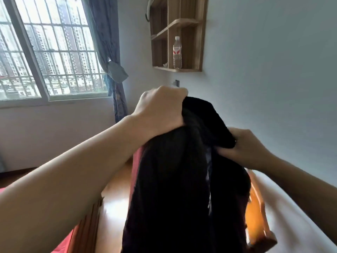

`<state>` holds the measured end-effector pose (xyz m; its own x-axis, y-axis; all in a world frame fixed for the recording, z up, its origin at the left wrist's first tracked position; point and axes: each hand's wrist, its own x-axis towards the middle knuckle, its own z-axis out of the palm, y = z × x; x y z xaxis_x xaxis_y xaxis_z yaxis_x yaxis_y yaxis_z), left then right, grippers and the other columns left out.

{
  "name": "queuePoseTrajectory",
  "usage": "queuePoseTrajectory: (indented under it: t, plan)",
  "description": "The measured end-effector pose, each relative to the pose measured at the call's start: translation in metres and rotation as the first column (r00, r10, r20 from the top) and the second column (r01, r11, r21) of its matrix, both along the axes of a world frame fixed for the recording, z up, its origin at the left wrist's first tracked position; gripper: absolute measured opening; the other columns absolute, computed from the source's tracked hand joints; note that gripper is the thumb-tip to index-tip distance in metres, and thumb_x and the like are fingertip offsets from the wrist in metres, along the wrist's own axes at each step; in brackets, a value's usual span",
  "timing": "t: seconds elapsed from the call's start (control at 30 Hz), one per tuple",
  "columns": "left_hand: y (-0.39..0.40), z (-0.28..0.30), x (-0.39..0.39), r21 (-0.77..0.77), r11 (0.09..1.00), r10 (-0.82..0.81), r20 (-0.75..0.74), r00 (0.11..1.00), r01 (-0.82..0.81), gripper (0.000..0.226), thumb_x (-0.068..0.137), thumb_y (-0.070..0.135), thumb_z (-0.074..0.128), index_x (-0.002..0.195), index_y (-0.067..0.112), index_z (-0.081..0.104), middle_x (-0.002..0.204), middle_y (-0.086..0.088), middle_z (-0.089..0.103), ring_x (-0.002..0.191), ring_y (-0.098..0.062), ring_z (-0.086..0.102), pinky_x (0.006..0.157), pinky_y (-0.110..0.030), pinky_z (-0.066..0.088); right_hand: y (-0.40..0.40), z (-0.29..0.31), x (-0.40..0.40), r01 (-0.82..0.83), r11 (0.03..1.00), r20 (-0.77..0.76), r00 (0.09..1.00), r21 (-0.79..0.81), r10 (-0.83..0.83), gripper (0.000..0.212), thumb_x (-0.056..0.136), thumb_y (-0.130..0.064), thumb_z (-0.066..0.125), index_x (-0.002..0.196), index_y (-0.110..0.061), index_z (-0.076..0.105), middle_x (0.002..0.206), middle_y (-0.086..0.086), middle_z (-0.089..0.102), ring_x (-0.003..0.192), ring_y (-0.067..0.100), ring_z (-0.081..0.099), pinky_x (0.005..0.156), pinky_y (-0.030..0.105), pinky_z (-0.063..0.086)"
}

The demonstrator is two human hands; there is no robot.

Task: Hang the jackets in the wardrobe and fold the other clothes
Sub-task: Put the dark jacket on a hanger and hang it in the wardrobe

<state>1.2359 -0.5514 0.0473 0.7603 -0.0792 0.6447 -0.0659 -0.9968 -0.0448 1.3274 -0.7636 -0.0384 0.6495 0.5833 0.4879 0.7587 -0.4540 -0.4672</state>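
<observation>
The room was a plain bedroom: a barred window [49,52] with a tied-back curtain [114,70] on the left, a pale wall ahead, and a wooden wall shelf [184,21] with a water bottle [177,52] standing in its lower compartment. Below me I could make out a wooden floor, a red cloth [135,167] at the left, and an orange wooden piece of furniture [257,216] at the lower right, blurred.

As far as I could judge, the job was at an early or middle step. A black garment [175,189] was lifted in front of me, hanging down in a long bunched mass, neither folded nor on a hanger. I saw no wardrobe and no finished pile from here, so I could not tell how much was done; this piece at least remained to be dealt with. Whether it was a jacket I could not say, though a pale line down its middle looked like a zip.

My left hand [160,110] was raised high, arm stretched forward, fist curled tightly round the top of the garment. My right hand [244,148] sat lower and to the right, fingers pinching a fold of the same cloth near its upper edge.
</observation>
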Motion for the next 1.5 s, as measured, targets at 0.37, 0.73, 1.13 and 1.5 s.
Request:
queuePoseTrajectory:
  t: [0.37,0.73,1.13,1.5]
  plan:
    - [0.087,-0.015,-0.079,0.026,0.995,0.098,-0.38,0.92,-0.096,0.06,0.055,0.065,0.077,0.097,0.033,0.047,0.078,0.015,0.059,0.074,-0.011,0.06,0.065,-0.031,0.05,0.021,0.038,0.027,-0.239,0.952,-0.245,0.951,-0.193,0.189,0.016,0.082,-0.018,0.065,0.084,-0.003,0.069,0.079,0.018,0.067,0.073,0.031,0.063,0.067,0.039,0.049]
    - [0.088,-0.101,-0.176,-0.422,0.729,0.158,-0.663,0.732,-0.539,0.026,0.072,0.046,0.081,0.082,0.024,0.075,0.074,0.013,0.073,0.074,-0.007,0.07,0.071,-0.026,0.054,0.062,0.1,-0.029,-0.442,0.868,-0.279,0.824,0.227,0.493,0.023,0.094,-0.011,0.059,0.084,-0.026,0.073,0.076,-0.007,0.073,0.078,0.012,0.068,0.075,0.025,0.051]
    - [-0.069,-0.126,-0.192,-0.89,0.273,-0.027,-0.388,0.921,-0.366,0.05,0.086,0.038,0.07,0.132,0.036,0.051,0.125,0.013,0.064,0.113,-0.001,0.062,0.096,-0.022,0.048,0.012,0.079,-0.073,-0.498,0.798,-0.503,0.621,0.341,0.602,0.017,0.088,-0.014,0.062,0.081,-0.021,0.075,0.072,-0.001,0.074,0.071,0.015,0.071,0.067,0.027,0.057]
    - [-0.137,-0.111,-0.242,-0.934,0.262,0.618,-0.032,0.786,-0.244,0.025,0.099,0.029,0.054,0.085,0.02,0.072,0.085,0.004,0.073,0.077,-0.006,0.062,0.077,-0.027,0.051,-0.025,0.075,-0.095,-0.563,0.767,-0.322,0.697,0.307,0.641,0.018,0.085,-0.02,0.058,0.076,-0.011,0.072,0.07,0.007,0.071,0.063,0.015,0.064,0.064,0.028,0.05]
